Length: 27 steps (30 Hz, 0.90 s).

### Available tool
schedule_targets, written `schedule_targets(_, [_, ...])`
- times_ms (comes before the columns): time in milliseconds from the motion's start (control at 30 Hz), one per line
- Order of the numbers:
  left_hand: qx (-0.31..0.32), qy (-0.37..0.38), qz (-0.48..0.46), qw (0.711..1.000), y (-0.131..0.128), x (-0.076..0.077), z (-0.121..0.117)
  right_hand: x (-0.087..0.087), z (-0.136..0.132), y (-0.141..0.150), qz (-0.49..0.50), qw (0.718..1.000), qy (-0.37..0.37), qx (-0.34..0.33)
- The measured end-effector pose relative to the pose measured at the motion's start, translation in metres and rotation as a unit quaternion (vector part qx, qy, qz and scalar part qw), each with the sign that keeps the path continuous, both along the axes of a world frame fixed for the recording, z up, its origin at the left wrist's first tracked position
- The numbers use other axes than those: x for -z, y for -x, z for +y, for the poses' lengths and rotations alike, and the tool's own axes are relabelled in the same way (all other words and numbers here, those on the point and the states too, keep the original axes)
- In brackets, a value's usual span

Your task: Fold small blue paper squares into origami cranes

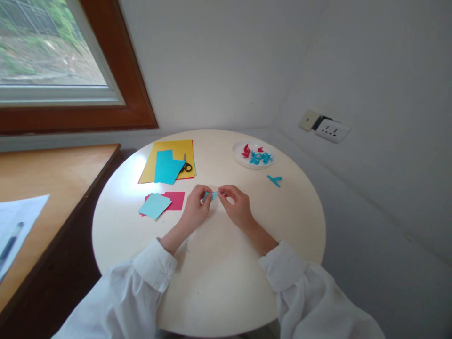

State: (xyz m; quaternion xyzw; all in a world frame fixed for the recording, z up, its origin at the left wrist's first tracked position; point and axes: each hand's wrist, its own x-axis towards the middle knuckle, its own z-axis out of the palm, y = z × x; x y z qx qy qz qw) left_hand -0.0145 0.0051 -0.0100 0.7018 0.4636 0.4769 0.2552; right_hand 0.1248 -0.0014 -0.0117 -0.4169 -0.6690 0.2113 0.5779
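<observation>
A small folded piece of light blue paper point(214, 196) is pinched between my two hands above the middle of the round table. My left hand point(196, 205) grips its left end with thumb and fingertips. At its right end, the thumb and fingers of my right hand point(237, 205) are closed on it. To the left of my left hand lies a loose pile of paper squares, with a pale blue square point(155, 206) on top and red squares point(175, 201) beneath. The folded paper's exact shape is partly hidden by my fingers.
Yellow sheets point(150, 162) carry cut blue paper point(165, 168) and black-handled scissors point(188, 167). On the right, a white plate point(237, 157) holds small red and blue folded papers. Blue strips point(274, 180) lie near it. A wooden desk point(70, 162) adjoins at left.
</observation>
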Motion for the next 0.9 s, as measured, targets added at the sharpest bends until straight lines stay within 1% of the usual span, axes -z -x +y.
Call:
schedule_targets(300, [0.001,0.001,0.005,1.000,-0.0008,-0.0011,-0.0003,-0.0002,-0.0001,-0.0021,-0.006,1.000,-0.003,0.001])
schedule_targets(567, [0.011,0.016,-0.004,1.000,-0.0013,-0.0019,-0.0003,0.0029,0.0016,-0.0010,0.046,0.999,0.023,0.001])
schedule_targets(733, [-0.003,0.025,-0.001,1.000,-0.0002,-0.0001,0.0006,0.0032,0.0029,-0.0011,0.087,0.995,0.042,-0.002])
schedule_targets(800, [-0.006,0.026,-0.004,1.000,-0.0003,0.0003,0.0005,0.0027,0.0028,-0.0007,0.086,0.996,0.038,-0.007])
schedule_targets(900, [-0.002,0.019,-0.011,1.000,-0.0010,0.0004,-0.0001,0.0019,0.0019,0.0005,0.060,0.998,0.031,-0.014])
